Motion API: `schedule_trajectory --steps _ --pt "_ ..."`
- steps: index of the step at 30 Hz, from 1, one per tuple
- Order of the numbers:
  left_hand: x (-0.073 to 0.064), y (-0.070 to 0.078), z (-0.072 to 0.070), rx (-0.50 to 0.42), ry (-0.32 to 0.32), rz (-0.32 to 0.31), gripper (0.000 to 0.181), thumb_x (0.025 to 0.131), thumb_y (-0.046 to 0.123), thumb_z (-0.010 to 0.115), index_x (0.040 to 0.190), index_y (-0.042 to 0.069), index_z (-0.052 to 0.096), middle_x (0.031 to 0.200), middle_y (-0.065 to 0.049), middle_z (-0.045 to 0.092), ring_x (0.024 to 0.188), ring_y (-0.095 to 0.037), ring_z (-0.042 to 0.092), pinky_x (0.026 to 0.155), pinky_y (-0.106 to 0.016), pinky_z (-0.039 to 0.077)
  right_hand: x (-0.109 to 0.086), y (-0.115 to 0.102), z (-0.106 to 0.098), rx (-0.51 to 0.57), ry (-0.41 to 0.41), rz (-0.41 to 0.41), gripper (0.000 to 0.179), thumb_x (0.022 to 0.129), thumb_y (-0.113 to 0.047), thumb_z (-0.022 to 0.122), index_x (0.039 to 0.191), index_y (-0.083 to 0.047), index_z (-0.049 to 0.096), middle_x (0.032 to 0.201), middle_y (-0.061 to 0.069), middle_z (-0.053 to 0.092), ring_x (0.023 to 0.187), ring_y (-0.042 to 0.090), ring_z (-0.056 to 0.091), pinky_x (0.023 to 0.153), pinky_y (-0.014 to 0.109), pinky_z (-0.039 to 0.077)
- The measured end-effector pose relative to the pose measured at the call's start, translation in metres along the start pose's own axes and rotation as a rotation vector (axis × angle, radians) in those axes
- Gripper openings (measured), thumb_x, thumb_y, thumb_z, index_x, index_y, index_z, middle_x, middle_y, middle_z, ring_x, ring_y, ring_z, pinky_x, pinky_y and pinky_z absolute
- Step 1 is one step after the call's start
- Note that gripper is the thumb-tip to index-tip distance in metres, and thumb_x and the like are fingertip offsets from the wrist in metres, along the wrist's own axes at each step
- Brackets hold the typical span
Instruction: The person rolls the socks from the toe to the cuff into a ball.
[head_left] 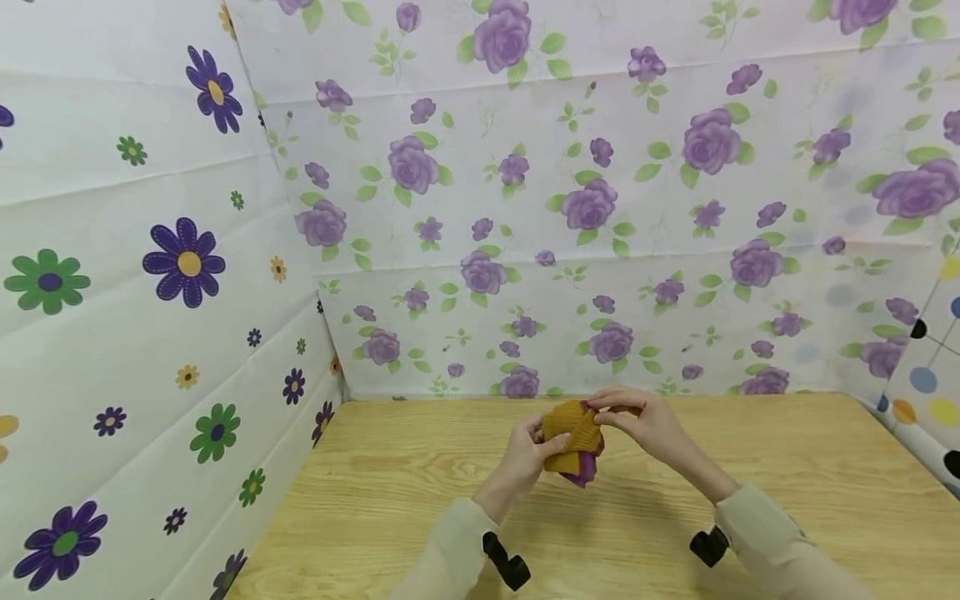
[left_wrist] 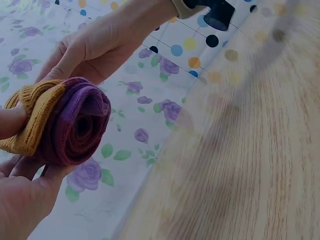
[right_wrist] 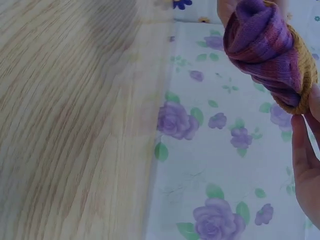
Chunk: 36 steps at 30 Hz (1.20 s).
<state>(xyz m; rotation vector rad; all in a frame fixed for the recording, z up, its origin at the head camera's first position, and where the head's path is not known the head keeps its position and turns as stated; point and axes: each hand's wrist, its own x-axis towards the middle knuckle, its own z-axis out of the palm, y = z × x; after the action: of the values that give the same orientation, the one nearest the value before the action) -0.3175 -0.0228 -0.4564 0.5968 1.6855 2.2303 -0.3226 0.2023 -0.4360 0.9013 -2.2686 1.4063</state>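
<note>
A rolled-up pair of socks (head_left: 568,429), with a mustard ribbed cuff and purple knit, is held up over the table between both hands. My left hand (head_left: 519,458) grips the roll from its left side, thumb across the mustard cuff. On the other side, my right hand (head_left: 637,421) pinches the cuff's upper edge between thumb and fingers. The left wrist view shows the purple spiral end of the sock roll (left_wrist: 80,127) beside the folded cuff. In the right wrist view, purple folds of the socks (right_wrist: 265,50) bulge out of the cuff, and the right fingertips touch its edge.
The light wood table (head_left: 397,467) extends beneath both arms. A white sheet with purple roses (head_left: 480,208) hangs behind it, a daisy-patterned sheet (head_left: 150,350) on the left, and a dotted one (head_left: 930,358) on the right. Each wrist carries a black camera.
</note>
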Motion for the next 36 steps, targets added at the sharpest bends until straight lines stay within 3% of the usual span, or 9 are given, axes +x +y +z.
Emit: schedule_trajectory --steps 6,10,13,18,21,26,28,31,36 --pt "0.002 -0.006 -0.001 -0.077 0.05 -0.039 0.04 0.093 0.003 0.06 0.13 -0.01 0.05 0.105 -0.006 0.068 0.091 -0.013 0.067 0.078 -0.025 0.056 0.005 0.003 0.006 -0.253 0.05 -0.186 0.021 0.082 -0.005 0.074 0.098 -0.018 0.073 0.1 0.001 0.072 0.08 0.009 0.066 0.064 0.022 0.054" --pt "0.004 -0.009 -0.002 -0.149 0.098 -0.092 0.037 0.096 0.006 0.057 0.127 -0.012 0.05 0.101 -0.006 0.065 0.086 -0.011 0.067 0.073 -0.022 0.055 0.007 0.009 0.011 -0.347 0.017 -0.323 0.025 0.082 0.003 0.072 0.096 -0.015 0.065 0.097 -0.003 0.065 0.083 0.01 0.062 0.069 0.021 0.053" --pt "0.006 -0.01 -0.002 -0.226 0.166 -0.144 0.04 0.096 0.01 0.057 0.128 -0.012 0.049 0.099 -0.006 0.064 0.084 -0.011 0.067 0.073 -0.022 0.056 0.004 0.012 0.016 -0.346 -0.011 -0.379 0.026 0.084 0.007 0.068 0.096 -0.013 0.059 0.098 -0.004 0.062 0.088 0.01 0.059 0.074 0.024 0.051" --pt "0.012 -0.01 -0.002 -0.315 0.281 -0.183 0.043 0.096 0.015 0.059 0.13 -0.009 0.05 0.1 -0.005 0.064 0.086 -0.013 0.067 0.074 -0.025 0.057 -0.002 0.01 0.022 -0.308 -0.005 -0.365 0.022 0.088 0.006 0.064 0.097 -0.013 0.058 0.095 -0.003 0.062 0.087 0.012 0.062 0.076 0.025 0.051" --pt "0.015 -0.008 -0.001 -0.397 0.315 -0.198 0.039 0.095 0.014 0.06 0.127 -0.006 0.052 0.101 -0.006 0.063 0.087 -0.013 0.066 0.075 -0.025 0.056 -0.004 0.006 0.024 -0.221 -0.016 -0.267 0.018 0.092 0.004 0.058 0.096 -0.014 0.056 0.09 -0.004 0.061 0.082 0.009 0.062 0.073 0.024 0.053" --pt "0.02 -0.002 -0.002 -0.634 0.341 -0.171 0.015 0.097 0.006 0.054 0.111 0.001 0.054 0.096 -0.005 0.061 0.084 -0.011 0.063 0.074 -0.021 0.054 -0.004 -0.008 0.028 -0.063 -0.126 -0.054 0.006 0.1 -0.009 0.05 0.099 -0.014 0.052 0.083 0.001 0.054 0.071 0.004 0.049 0.064 0.026 0.046" --pt "0.022 0.001 -0.002 -0.693 0.329 -0.151 0.007 0.098 0.004 0.051 0.105 0.003 0.053 0.094 -0.004 0.061 0.083 -0.011 0.063 0.074 -0.02 0.054 -0.003 -0.014 0.032 -0.084 -0.114 -0.024 0.008 0.097 -0.015 0.058 0.102 -0.015 0.052 0.085 -0.001 0.054 0.072 0.004 0.047 0.066 0.027 0.045" --pt "0.024 0.004 0.002 -0.736 0.325 -0.119 0.006 0.099 0.004 0.049 0.1 0.003 0.055 0.091 -0.004 0.061 0.081 -0.01 0.062 0.073 -0.02 0.053 0.0 -0.017 0.039 -0.222 -0.026 -0.046 0.028 0.085 -0.024 0.074 0.103 -0.017 0.053 0.086 -0.006 0.055 0.074 0.003 0.047 0.069 0.024 0.044" --pt "0.026 0.004 0.009 -0.773 0.299 -0.097 0.011 0.1 0.009 0.049 0.109 0.004 0.052 0.102 -0.006 0.057 0.091 -0.012 0.059 0.081 -0.022 0.053 0.004 -0.013 0.052 -0.367 0.163 -0.172 0.032 0.08 -0.001 0.076 0.1 -0.007 0.053 0.082 0.0 0.057 0.071 0.005 0.045 0.062 0.023 0.042"
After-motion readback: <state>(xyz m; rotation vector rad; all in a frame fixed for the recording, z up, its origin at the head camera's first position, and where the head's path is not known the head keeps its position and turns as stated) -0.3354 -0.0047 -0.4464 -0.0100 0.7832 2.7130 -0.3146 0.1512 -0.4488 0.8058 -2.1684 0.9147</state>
